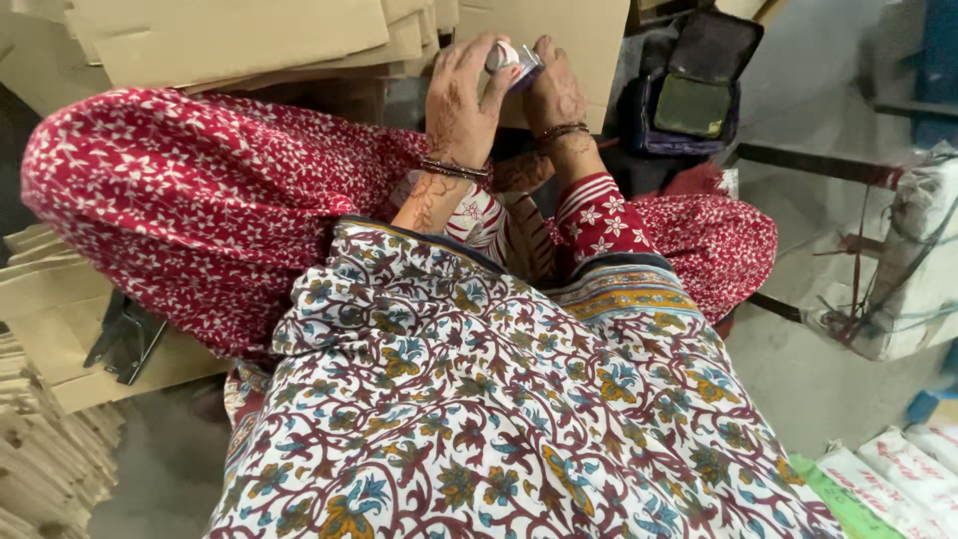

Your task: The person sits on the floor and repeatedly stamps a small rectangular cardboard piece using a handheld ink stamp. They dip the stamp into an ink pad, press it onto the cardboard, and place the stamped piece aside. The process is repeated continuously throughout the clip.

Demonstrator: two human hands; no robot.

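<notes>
While both hands meet at the top of the view, the rest of the scene lies as follows.

Left hand: left hand, fingers curled round a small box; grip narrow, holding it.
Right hand: right hand, fingers pressed on the same box from the other side; grip narrow, on the box.
Small box: pale, with a dark blue corner, raised between the two hands, in front of a flat cardboard sheet.
Wrists: dark bangles on each; patterned red sleeves below.
Lap: floral cloth in cream, maroon and blue over the knees; red printed fabric to either side.
Floor: grey concrete floor, dusty.
Left side: stacked cardboard flats; a black clip-like tool lies on one sheet.
Behind: an open dark pouch with a green lining.
Right side: white sack tied with cord; printed bags at the lower corner.
</notes>
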